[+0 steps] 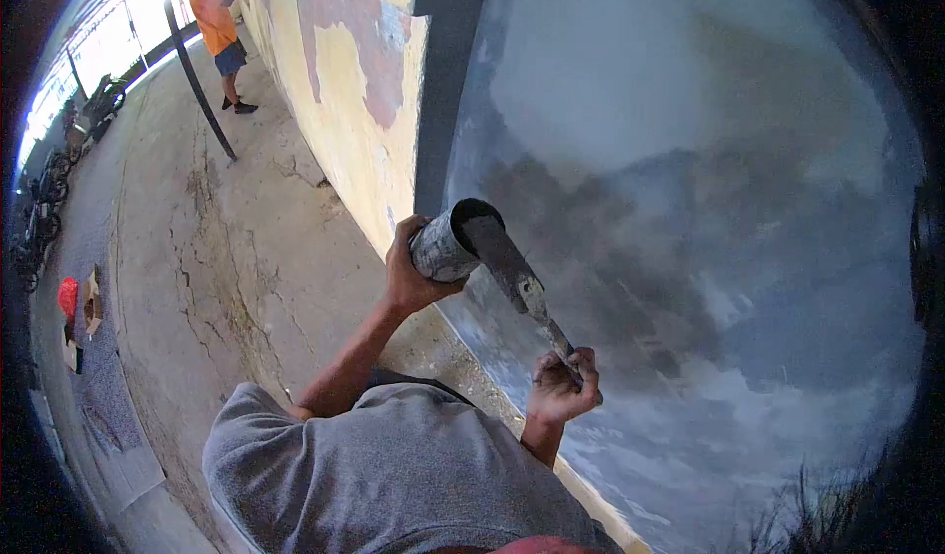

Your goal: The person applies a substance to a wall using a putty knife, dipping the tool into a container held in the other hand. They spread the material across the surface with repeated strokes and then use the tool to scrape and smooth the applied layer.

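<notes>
My left hand (411, 276) is wrapped round a grey, smeared can (441, 251), which is tilted with its mouth toward the wall. A trowel (507, 266) with a long, dark-coated blade reaches into the mouth of the can, so its far end is partly hidden there. The trowel's handle is gripped in the closed fingers of my right hand (565, 387), lower and to the right of the can. Both hands are in front of a grey plastered wall (610, 259) with darker, damp-looking patches.
A yellow wall (345, 91) with peeling paint runs back on the left. Another person (217, 27) in an orange top stands beside it. A dark pole (192, 71) rises from the cracked floor (256, 249). Motorcycles (44, 199), a red item (67, 298) and cardboard (93, 303) lie far left.
</notes>
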Demonstrator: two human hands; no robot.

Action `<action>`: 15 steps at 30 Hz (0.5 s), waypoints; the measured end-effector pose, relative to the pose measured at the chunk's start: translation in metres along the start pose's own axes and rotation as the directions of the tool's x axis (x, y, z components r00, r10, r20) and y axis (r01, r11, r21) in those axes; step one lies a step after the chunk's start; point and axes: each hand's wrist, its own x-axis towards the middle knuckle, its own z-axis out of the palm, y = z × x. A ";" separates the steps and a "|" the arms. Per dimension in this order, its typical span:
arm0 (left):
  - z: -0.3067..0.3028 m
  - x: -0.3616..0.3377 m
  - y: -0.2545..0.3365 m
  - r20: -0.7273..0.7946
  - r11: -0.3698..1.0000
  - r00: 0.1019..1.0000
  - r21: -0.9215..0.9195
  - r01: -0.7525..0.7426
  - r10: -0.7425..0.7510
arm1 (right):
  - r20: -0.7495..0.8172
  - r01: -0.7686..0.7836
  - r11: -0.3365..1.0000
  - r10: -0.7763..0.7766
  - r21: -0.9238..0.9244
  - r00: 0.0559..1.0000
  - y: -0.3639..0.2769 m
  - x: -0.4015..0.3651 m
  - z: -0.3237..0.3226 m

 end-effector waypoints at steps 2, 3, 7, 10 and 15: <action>-0.003 -0.007 -0.006 -0.081 0.996 0.993 -0.003 0.086 -0.086 | -0.041 -0.111 0.994 0.110 -0.022 0.993 -0.003 -0.005 0.003; -0.009 -0.007 -0.003 -0.116 0.995 0.990 0.057 0.082 -0.075 | -0.052 -0.090 0.996 0.089 -0.021 0.995 0.003 -0.005 -0.006; -0.013 0.008 -0.007 -0.137 0.999 0.990 0.015 0.031 -0.029 | 0.057 -0.095 0.994 0.092 0.045 0.994 0.011 0.010 -0.005; -0.024 0.010 -0.006 -0.168 0.997 0.985 0.054 0.060 -0.050 | 0.069 -0.067 0.997 0.065 0.029 0.996 0.021 0.021 0.000; -0.046 0.006 -0.005 -0.270 0.981 0.958 0.140 0.137 -0.096 | 0.220 0.016 0.999 -0.025 0.044 0.975 0.009 0.041 0.042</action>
